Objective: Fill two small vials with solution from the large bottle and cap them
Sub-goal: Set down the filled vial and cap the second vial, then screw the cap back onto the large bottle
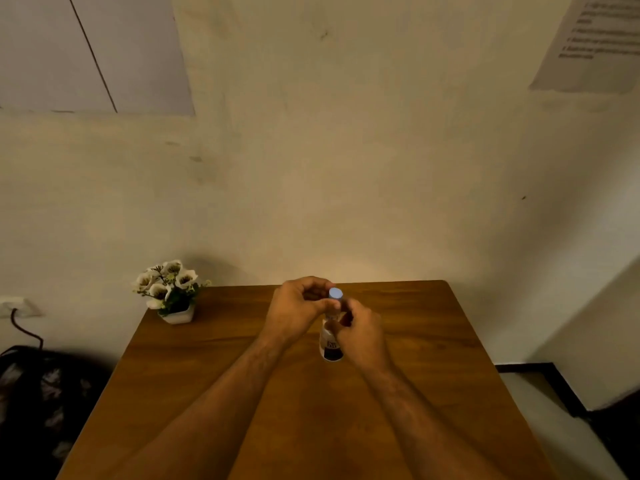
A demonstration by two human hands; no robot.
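1. Surroundings: a potted flower (172, 292) stands at the far left corner of the wooden table (214, 368); a printed sheet (595, 43) hangs on the wall, top right.
2. Obscured: the sheet's text is blurred. My hands cover the bottle's neck.
3. The bottle (331, 344) stands upright mid-table, white label, dark contents, pale cap (335, 293). My left hand (298, 306) curls around its top; my right hand (360, 336) pinches just below the cap.

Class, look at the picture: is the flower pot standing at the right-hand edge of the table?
No. The flower pot stands at the far left corner of the table, left of both hands.
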